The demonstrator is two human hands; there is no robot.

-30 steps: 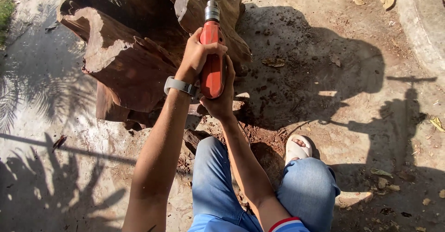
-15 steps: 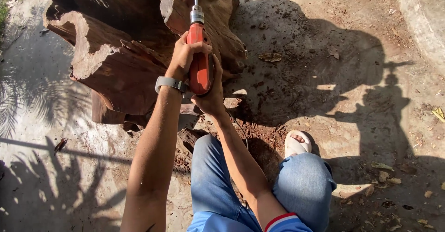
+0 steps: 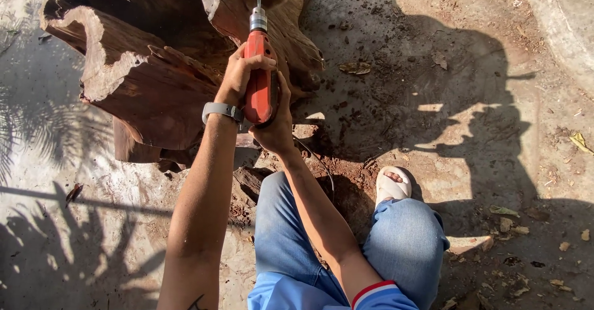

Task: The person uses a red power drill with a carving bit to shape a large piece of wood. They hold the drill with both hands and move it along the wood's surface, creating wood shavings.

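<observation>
Outdoor setting: bare dirt ground in strong sun, crossed by shadows. At upper centre, the left hand and the right hand are both clamped around a red power tool, the left from the left side, the right beneath its rear end. The tool's metal tip touches a large reddish-brown stump filling the upper left. A grey wristband circles the left wrist. Blue jeans and a white sandal occupy the lower centre.

Fingers are boxed in: big reddish-brown hollow tree stump crowds left and ahead, open dusty dirt ground to their right.
</observation>
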